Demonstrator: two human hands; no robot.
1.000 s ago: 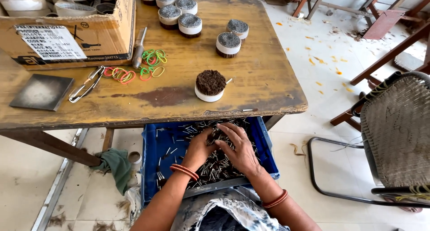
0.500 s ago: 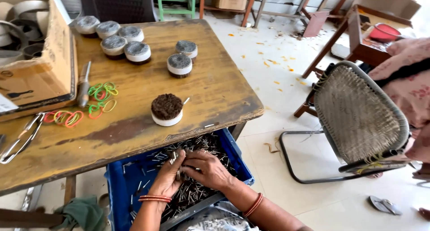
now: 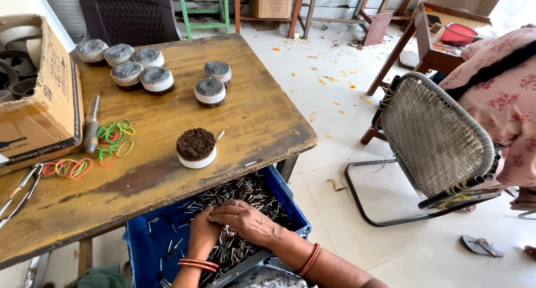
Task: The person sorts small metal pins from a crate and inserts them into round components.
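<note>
Both my hands are down in a blue plastic crate (image 3: 293, 215) full of thin dark metal pins (image 3: 245, 193), under the front edge of a worn wooden table (image 3: 251, 120). My left hand (image 3: 204, 232) is curled over a bunch of pins. Over it lies my right hand (image 3: 245, 221), fingers closed around the same bunch. Both wrists carry orange-red bangles. Just above, on the table, a round bundle of pins in a white ring (image 3: 196, 147) stands upright.
Several finished round bundles (image 3: 148, 73) stand at the table's far side. Coloured rubber bands (image 3: 114, 140), a metal tool (image 3: 91, 126) and a cardboard box (image 3: 36, 115) lie left. A woven chair (image 3: 435, 137) stands right, with a seated person in a floral garment (image 3: 502, 87) beyond it.
The view has swung to the right, bringing in the chair and the seated person. My hands stay in the crate, drawn closer together over the pins.
</note>
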